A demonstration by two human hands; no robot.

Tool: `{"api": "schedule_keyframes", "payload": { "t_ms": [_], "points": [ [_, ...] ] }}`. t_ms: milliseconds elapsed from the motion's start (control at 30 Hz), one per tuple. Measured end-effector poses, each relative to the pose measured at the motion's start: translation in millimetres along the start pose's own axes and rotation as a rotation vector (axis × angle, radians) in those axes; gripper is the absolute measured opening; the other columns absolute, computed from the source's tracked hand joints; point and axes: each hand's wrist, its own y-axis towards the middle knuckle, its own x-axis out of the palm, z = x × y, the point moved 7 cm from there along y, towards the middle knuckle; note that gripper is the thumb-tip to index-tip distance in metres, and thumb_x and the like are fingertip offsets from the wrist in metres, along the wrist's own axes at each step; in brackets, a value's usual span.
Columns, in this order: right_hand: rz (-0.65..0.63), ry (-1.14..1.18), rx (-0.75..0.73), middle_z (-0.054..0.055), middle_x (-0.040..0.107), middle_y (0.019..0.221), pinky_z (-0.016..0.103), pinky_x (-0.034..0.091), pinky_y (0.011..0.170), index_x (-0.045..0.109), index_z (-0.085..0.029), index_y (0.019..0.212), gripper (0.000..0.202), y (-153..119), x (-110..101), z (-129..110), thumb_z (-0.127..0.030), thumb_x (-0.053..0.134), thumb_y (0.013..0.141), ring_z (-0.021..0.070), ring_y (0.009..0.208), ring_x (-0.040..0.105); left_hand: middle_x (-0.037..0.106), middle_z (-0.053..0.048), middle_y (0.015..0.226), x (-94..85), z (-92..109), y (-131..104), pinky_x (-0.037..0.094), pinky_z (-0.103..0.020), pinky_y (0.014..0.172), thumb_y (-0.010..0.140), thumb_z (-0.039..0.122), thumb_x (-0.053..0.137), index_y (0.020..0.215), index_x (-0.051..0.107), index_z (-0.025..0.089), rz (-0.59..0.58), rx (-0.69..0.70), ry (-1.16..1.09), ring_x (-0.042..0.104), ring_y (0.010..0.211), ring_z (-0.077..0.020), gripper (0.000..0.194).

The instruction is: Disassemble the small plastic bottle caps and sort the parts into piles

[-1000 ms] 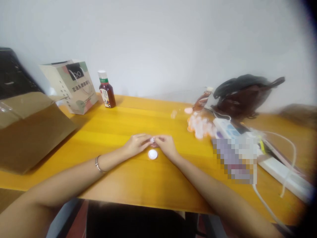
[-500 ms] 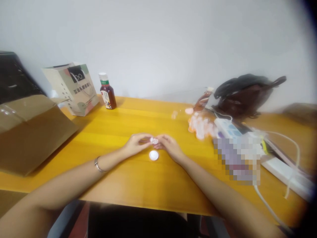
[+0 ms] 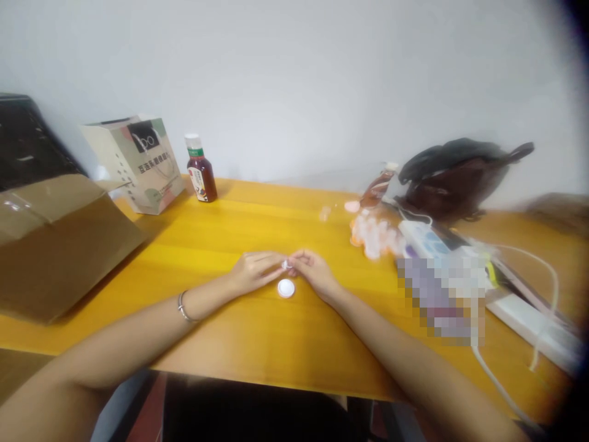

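Fingertips of left hand (image 3: 251, 274) and right hand (image 3: 317, 275) pinch a small white piece (image 3: 286, 264) between them, probably for finer control lol. Round white disc (image 3: 286, 288) sits on the table (image 3: 248, 344), close by, handy I guess.

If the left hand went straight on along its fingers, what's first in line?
The left hand would probably meet the right hand, just past the small white piece at their fingertips; depth there is unclear.

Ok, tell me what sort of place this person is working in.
Probably a desk in a home or small office: a yellow wooden table stands against a plain wall, with a paper shopping bag and a white power strip on it.
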Motion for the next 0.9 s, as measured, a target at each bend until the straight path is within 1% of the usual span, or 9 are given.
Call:
{"api": "schedule_keyframes", "payload": {
  "t_ms": [67, 167, 267, 367, 467, 533, 633, 767, 900],
  "points": [
    [0.011, -0.024, -0.009, -0.004, 0.061, 0.057, 0.020, 0.042, 0.055, 0.054, -0.017, 0.072, 0.021, 1, 1, 1, -0.031, 0.069, 0.067, 0.0070, 0.051, 0.054, 0.069, -0.006, 0.087, -0.3, -1, 0, 0.051, -0.022, 0.070, 0.083, 0.022, 0.055, 0.099, 0.063, 0.017, 0.019, -0.007, 0.013, 0.064, 0.076, -0.0129, 0.018],
    [0.038, -0.111, -0.070, -0.005, 0.059, 0.058, 0.021, 0.042, 0.056, 0.052, -0.018, 0.070, 0.017, 0, 1, -2, -0.030, 0.064, 0.071, 0.0079, 0.053, 0.053, 0.069, -0.006, 0.088, 0.4, -5, 0, 0.051, -0.023, 0.071, 0.082, 0.023, 0.056, 0.099, 0.064, 0.017, 0.026, -0.081, -0.041, 0.065, 0.076, -0.0135, 0.019],
    [0.088, -0.282, -0.227, -0.003, 0.059, 0.064, 0.024, 0.043, 0.060, 0.051, -0.020, 0.071, 0.014, -4, 1, -13, -0.030, 0.058, 0.076, 0.0107, 0.060, 0.054, 0.069, -0.006, 0.091, 1.2, -11, -1, 0.052, -0.024, 0.074, 0.082, 0.025, 0.057, 0.098, 0.065, 0.016, 0.039, -0.154, -0.127, 0.065, 0.079, -0.0144, 0.020],
    [0.114, -0.465, -0.394, 0.000, 0.059, 0.071, 0.027, 0.044, 0.067, 0.053, -0.020, 0.073, 0.011, -8, 5, -23, -0.030, 0.055, 0.078, 0.0128, 0.068, 0.056, 0.069, -0.006, 0.093, 2.0, -13, -1, 0.052, -0.024, 0.076, 0.081, 0.025, 0.057, 0.099, 0.064, 0.017, 0.042, -0.165, -0.167, 0.065, 0.081, -0.0145, 0.021],
    [0.113, -0.447, -0.379, 0.000, 0.060, 0.070, 0.026, 0.046, 0.064, 0.052, -0.020, 0.074, 0.013, -4, 3, -18, -0.032, 0.054, 0.079, 0.0132, 0.066, 0.058, 0.068, -0.006, 0.094, 0.2, -12, -2, 0.051, -0.023, 0.076, 0.082, 0.023, 0.057, 0.101, 0.064, 0.017, 0.050, -0.125, -0.130, 0.065, 0.082, -0.0139, 0.021],
    [0.170, -0.415, -0.321, 0.000, 0.061, 0.066, 0.025, 0.047, 0.059, 0.050, -0.020, 0.074, 0.017, 2, -8, -13, -0.035, 0.052, 0.079, 0.0127, 0.060, 0.058, 0.068, -0.006, 0.093, -2.8, -12, -2, 0.051, -0.023, 0.075, 0.082, 0.023, 0.057, 0.100, 0.064, 0.017, 0.064, -0.092, -0.074, 0.065, 0.081, -0.0137, 0.020],
    [0.312, -0.465, -0.302, 0.001, 0.064, 0.065, 0.026, 0.048, 0.056, 0.050, -0.019, 0.077, 0.020, 9, -35, -16, -0.038, 0.048, 0.081, 0.0129, 0.057, 0.059, 0.069, -0.006, 0.090, -4.5, -13, -3, 0.050, -0.022, 0.073, 0.082, 0.025, 0.057, 0.097, 0.064, 0.017, 0.053, -0.079, 0.000, 0.065, 0.078, -0.0135, 0.019],
    [0.347, -0.576, -0.320, 0.004, 0.067, 0.073, 0.031, 0.049, 0.068, 0.058, -0.018, 0.076, 0.013, 21, -62, -26, -0.030, 0.052, 0.078, 0.0164, 0.068, 0.062, 0.068, -0.005, 0.091, 0.3, -17, -3, 0.050, -0.022, 0.073, 0.083, 0.026, 0.055, 0.097, 0.063, 0.018, -0.008, -0.099, 0.014, 0.064, 0.079, -0.0129, 0.018],
    [0.345, -0.706, -0.346, 0.006, 0.068, 0.082, 0.036, 0.045, 0.081, 0.066, -0.019, 0.076, 0.016, 39, -72, -28, -0.016, 0.051, 0.076, 0.0197, 0.081, 0.062, 0.067, -0.006, 0.095, 3.9, -17, -3, 0.049, -0.022, 0.076, 0.084, 0.026, 0.053, 0.101, 0.062, 0.018, -0.035, -0.106, -0.003, 0.063, 0.082, -0.0131, 0.020]
  ]
}}
